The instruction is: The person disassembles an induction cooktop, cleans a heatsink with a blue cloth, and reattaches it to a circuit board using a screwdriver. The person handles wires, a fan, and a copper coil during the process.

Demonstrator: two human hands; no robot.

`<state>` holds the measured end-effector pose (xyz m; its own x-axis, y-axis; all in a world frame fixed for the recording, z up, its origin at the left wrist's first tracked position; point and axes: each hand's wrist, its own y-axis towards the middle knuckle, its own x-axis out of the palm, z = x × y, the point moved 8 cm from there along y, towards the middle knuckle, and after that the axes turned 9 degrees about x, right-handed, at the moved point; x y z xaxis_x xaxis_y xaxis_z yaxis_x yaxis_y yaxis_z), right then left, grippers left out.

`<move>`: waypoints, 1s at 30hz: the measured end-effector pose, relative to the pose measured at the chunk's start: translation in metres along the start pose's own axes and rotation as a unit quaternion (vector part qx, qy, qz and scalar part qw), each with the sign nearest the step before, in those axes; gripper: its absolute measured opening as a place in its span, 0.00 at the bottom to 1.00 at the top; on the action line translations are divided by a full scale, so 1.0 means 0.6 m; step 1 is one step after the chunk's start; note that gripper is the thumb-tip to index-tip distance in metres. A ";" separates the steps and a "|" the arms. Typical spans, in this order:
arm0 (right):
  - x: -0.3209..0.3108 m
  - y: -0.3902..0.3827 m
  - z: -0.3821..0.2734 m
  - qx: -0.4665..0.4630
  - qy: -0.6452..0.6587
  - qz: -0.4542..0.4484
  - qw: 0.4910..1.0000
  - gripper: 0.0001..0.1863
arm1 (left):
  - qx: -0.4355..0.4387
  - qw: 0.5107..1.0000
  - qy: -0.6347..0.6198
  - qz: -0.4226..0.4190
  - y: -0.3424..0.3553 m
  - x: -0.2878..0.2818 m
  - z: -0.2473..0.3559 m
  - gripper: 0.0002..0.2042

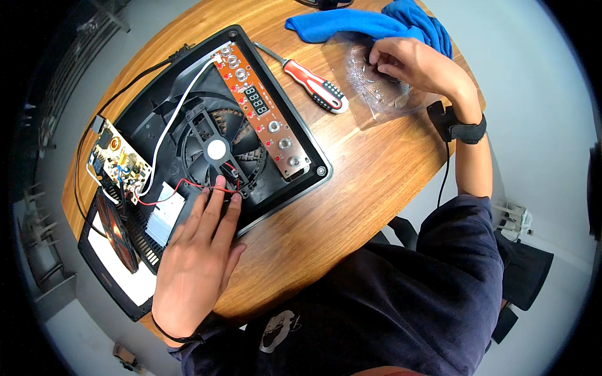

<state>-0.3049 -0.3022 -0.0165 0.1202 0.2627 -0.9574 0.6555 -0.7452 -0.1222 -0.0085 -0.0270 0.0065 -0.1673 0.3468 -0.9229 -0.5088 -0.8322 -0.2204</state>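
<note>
A cream rectangular circuit board (119,160) sits at the left edge of the black plastic housing (147,119). Left hand (199,266): palm down, fingers extended, slightly spread, fingertips at the thin red wire (179,182). The red-and-white screwdriver (313,84) lies between the hands, nearer the right; its long axis slopes down-right, handle lowermost. The transparent textured plastic bag (376,94) lies directly beneath the right hand (421,67); fingers curled, any pinched item indeterminable.
</note>
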 end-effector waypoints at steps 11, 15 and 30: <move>0.015 0.056 -0.038 -0.120 -0.048 0.032 0.991 0.12 | -0.009 1.000 -0.014 -0.018 0.006 -0.012 0.003 0.34; 0.023 0.061 -0.035 -0.031 -0.058 -0.021 0.998 0.09 | -0.018 0.999 -0.035 -0.024 0.007 -0.006 -0.007 0.36; -0.079 0.001 -0.113 0.030 0.026 0.027 0.999 0.06 | 0.054 0.995 -0.004 0.087 -0.016 -0.027 -0.015 0.23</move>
<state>-0.2598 -0.2738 0.0465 0.1934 0.2518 -0.9483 0.6009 -0.7944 -0.0884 0.0070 -0.0284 0.0205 -0.2678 0.2053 -0.9414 -0.5599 -0.8283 -0.0213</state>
